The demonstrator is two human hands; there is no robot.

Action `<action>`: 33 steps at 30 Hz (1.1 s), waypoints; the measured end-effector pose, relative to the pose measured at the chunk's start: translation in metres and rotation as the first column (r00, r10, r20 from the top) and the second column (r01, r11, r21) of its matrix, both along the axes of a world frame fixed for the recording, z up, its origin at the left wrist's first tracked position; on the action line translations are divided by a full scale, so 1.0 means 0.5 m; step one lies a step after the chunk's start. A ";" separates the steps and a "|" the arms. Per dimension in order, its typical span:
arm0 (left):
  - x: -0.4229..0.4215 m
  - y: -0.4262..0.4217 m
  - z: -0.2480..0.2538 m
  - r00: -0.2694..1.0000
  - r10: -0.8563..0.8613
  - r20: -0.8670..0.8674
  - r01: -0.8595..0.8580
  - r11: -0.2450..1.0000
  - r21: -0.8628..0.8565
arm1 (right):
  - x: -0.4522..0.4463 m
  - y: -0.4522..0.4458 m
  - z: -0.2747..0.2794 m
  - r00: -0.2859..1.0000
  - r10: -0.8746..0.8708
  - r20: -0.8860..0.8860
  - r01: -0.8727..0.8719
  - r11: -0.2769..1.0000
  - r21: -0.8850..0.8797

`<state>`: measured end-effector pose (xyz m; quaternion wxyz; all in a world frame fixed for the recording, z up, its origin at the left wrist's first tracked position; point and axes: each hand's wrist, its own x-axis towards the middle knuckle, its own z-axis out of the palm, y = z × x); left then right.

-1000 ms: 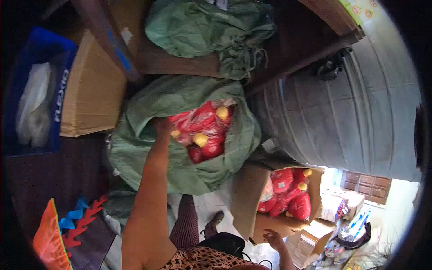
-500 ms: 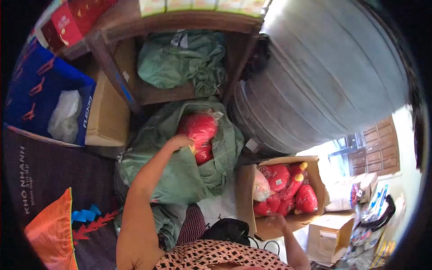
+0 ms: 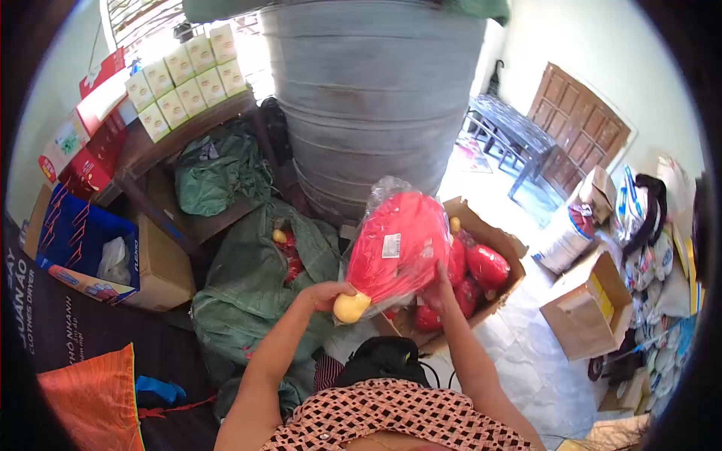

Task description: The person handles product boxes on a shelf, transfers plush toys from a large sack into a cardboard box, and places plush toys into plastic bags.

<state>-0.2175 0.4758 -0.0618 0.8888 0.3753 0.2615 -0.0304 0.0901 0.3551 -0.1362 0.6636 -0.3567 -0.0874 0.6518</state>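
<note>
A red item in clear plastic [image 3: 402, 240], with a white label and a yellow knob at its lower left, is held up between my hands. My left hand [image 3: 331, 295] grips it beside the yellow knob. My right hand [image 3: 441, 284] holds its lower right side, the fingers partly hidden by the plastic. Behind it on the right, an open cardboard box [image 3: 514, 244] contains several similar red items. To the left lies a green woven sack [image 3: 248, 278], its opening showing more red and yellow.
A large grey ribbed container [image 3: 368, 98] stands ahead. At left are a wooden shelf [image 3: 180, 131] with small boxes, a blue box [image 3: 83, 233] and an orange cloth [image 3: 94, 402]. Another open carton [image 3: 579, 319] and stacked bags are at right.
The red item has come out of the green sack and moved right, in front of the cardboard box. My right hand has joined my left on it. The view has turned toward the right.
</note>
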 end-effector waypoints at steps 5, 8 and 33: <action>0.061 -0.084 0.012 0.996 0.082 0.038 -0.090 0.926 0.367 | 0.090 -0.113 0.143 0.957 -0.183 0.226 0.122 0.958 0.261; 0.106 -0.061 0.016 0.996 0.053 0.065 -0.071 0.951 0.301 | 0.112 -0.162 0.212 0.852 -0.270 0.449 0.149 0.947 0.286; 0.267 -0.186 0.023 0.975 0.219 0.042 -0.220 0.911 0.348 | 0.179 -0.283 0.220 0.685 -0.517 0.514 0.406 0.856 0.319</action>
